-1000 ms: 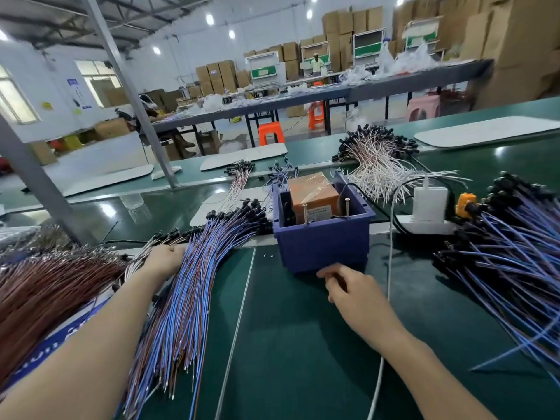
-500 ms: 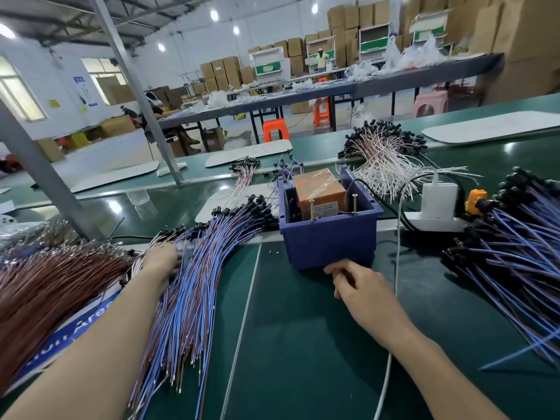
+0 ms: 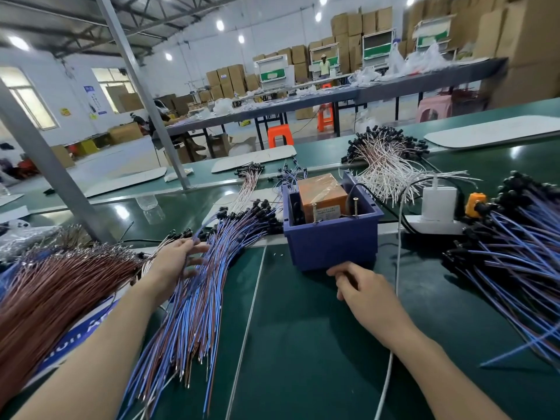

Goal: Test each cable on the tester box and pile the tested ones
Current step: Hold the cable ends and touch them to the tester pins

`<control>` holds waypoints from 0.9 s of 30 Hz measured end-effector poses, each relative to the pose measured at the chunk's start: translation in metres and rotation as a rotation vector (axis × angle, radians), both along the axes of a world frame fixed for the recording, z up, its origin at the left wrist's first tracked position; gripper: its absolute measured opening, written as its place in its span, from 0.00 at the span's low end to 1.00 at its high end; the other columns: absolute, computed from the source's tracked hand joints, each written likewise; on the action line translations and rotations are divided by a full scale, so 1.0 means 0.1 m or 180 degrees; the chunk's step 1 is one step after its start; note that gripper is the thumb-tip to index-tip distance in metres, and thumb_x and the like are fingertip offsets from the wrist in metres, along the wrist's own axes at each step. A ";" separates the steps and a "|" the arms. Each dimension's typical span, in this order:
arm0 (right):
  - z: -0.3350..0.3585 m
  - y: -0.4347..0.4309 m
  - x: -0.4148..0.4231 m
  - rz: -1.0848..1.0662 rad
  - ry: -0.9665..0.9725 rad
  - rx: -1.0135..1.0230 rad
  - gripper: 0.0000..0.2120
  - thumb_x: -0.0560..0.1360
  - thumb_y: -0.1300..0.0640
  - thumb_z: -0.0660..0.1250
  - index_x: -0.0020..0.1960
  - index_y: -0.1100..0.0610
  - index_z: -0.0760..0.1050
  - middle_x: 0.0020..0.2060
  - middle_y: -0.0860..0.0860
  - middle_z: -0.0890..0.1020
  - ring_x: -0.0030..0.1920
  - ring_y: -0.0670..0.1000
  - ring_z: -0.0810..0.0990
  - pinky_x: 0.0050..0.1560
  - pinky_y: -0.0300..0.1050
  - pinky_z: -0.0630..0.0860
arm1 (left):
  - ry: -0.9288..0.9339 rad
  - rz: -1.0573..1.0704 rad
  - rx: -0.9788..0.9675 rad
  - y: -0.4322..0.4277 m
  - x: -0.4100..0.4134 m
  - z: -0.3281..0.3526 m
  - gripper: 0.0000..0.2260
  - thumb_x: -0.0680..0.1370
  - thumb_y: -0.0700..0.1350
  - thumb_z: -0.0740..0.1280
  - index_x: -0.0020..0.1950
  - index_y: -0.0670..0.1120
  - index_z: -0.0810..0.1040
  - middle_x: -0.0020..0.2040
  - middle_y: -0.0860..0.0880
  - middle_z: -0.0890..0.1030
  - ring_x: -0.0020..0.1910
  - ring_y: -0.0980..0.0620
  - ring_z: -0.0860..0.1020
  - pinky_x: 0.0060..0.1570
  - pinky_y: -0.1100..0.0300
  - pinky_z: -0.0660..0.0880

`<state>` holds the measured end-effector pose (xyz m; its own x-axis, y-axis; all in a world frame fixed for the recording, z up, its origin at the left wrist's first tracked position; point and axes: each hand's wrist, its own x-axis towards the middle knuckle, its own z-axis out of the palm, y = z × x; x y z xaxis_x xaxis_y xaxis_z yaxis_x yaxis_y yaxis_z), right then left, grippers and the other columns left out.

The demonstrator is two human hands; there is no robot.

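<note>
With left hand (image 3: 177,263) fingers (image 3: 197,248) apart on blue cable pile (image 3: 212,298), right hand (image 3: 362,287) curled, hold unclear, may drag tangled neighbours.

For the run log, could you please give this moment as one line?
left hand: touching blue cable pile | right hand: resting before tester box
</note>
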<state>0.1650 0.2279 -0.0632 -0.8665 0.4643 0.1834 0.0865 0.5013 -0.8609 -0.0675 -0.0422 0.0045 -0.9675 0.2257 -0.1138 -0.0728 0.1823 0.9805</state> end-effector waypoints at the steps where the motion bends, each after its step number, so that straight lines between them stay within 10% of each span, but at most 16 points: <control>1: 0.00 0.00 0.00 0.0004 0.0009 -0.0028 0.11 0.82 0.54 0.60 0.51 0.41 0.78 0.36 0.38 0.81 0.28 0.42 0.75 0.27 0.33 0.69 | 0.0309 -0.0056 -0.0510 0.02 0.01 -0.02 0.09 0.86 0.43 0.57 0.53 0.42 0.75 0.48 0.45 0.84 0.34 0.52 0.80 0.29 0.61 0.76; 7: -0.02 0.01 0.01 0.0027 0.0048 -0.0130 0.11 0.82 0.55 0.60 0.52 0.41 0.79 0.37 0.40 0.82 0.26 0.42 0.73 0.25 0.33 0.67 | 0.1698 0.0290 -0.2177 0.07 0.11 -0.12 0.11 0.83 0.46 0.63 0.53 0.43 0.84 0.40 0.48 0.83 0.40 0.43 0.80 0.42 0.53 0.73; 16: -0.05 0.03 0.01 0.0059 0.0067 -0.0185 0.12 0.83 0.54 0.60 0.52 0.40 0.78 0.38 0.39 0.82 0.26 0.43 0.72 0.25 0.35 0.67 | 0.1709 0.1040 -0.1027 0.19 0.29 0.17 0.14 0.85 0.45 0.59 0.56 0.39 0.81 0.42 0.48 0.81 0.33 0.54 0.72 0.33 0.62 0.67; 22: -0.05 0.00 0.02 0.0057 0.0133 -0.0095 0.11 0.83 0.54 0.59 0.55 0.40 0.77 0.40 0.38 0.81 0.27 0.43 0.74 0.27 0.35 0.68 | 0.2019 0.1210 0.0375 0.27 0.74 0.80 0.08 0.85 0.49 0.59 0.53 0.51 0.77 0.47 0.53 0.83 0.47 0.52 0.82 0.54 0.52 0.80; 27: 0.07 -0.12 0.05 -0.0368 0.0860 0.0332 0.29 0.80 0.46 0.63 0.76 0.36 0.55 0.50 0.33 0.76 0.40 0.42 0.79 0.37 0.37 0.75 | 0.2782 0.0702 0.0372 0.57 1.52 0.75 0.07 0.85 0.52 0.60 0.52 0.59 0.78 0.49 0.60 0.83 0.34 0.56 0.83 0.30 0.65 0.79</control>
